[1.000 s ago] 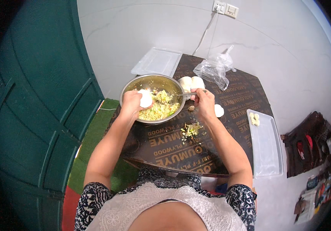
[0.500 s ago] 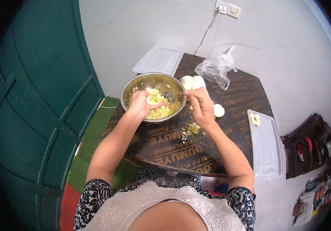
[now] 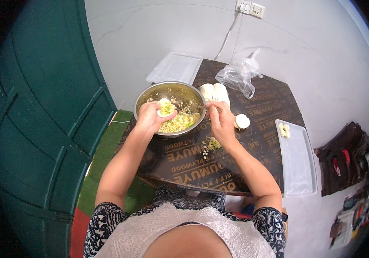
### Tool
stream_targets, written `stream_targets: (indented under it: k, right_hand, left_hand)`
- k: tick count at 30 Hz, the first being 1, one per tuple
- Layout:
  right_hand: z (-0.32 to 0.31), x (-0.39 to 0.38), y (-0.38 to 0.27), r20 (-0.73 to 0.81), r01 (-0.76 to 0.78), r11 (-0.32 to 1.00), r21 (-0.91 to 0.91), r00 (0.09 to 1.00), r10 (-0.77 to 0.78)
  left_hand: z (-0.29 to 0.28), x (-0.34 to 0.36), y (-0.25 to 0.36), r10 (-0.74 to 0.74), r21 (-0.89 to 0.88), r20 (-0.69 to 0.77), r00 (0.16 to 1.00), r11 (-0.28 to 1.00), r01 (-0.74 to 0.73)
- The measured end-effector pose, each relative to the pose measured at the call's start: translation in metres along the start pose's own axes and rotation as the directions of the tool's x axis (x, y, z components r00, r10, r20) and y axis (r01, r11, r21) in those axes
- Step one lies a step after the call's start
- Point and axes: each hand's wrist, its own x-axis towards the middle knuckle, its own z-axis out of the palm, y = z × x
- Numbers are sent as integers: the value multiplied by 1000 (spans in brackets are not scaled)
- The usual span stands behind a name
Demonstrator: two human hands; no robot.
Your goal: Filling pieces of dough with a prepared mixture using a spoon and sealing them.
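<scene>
"Pale wall (image 3: 171, 26) behind us, dark table (image 3: 274, 129) below. Where do we have the dough round (image 3: 163, 114)?"

"We have it in our left hand (image 3: 150, 117), over the metal bowl (image 3: 143, 96), with some yellow-green chopped mix (image 3: 176, 125) on top. Our left fingers curl round its edge, gripping it."

"And our right hand (image 3: 220, 122)?"

"We have those fingers closed on the handle of the spoon (image 3: 202, 107), at the bowl's right side."

"How do we expect the dough to handle?"

"Light, soft and limp, we judge, perhaps tacky. Pinching could tear it, and tilting could spill the loose bits. We'd best cradle it from beneath, pressing gently at the rim."
</scene>
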Motion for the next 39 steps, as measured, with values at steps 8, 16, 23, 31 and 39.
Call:
stream_targets:
  k: [8, 16, 23, 31, 39]
  right_hand:
    - [15, 12, 33, 72, -523, 835, 170, 852, 519]
    - [-28, 15, 37, 303, -717, 623, 313, 697, 650]
    - [-85, -14, 44, 224, -557, 823, 112, 821, 525]
    - [-106, -30, 38, 352, -461, 882, -99, 813, 464]
    - [-91, -39, 43, 477, -201, 944, -260, 824, 307]
  left_hand:
    - [44, -36, -9, -76, -20, 188, 979, 997, 81]
    - [77, -58, -64, -267, 87, 468, 842, 963, 257]
    - [78, -37, -124, -342, 57, 503, 794, 929, 365]
    - [72, -20, -143, -355, 56, 552, 754, 918, 391]
    - [70, -25, -142, -392, 131, 525, 756, 914, 383]
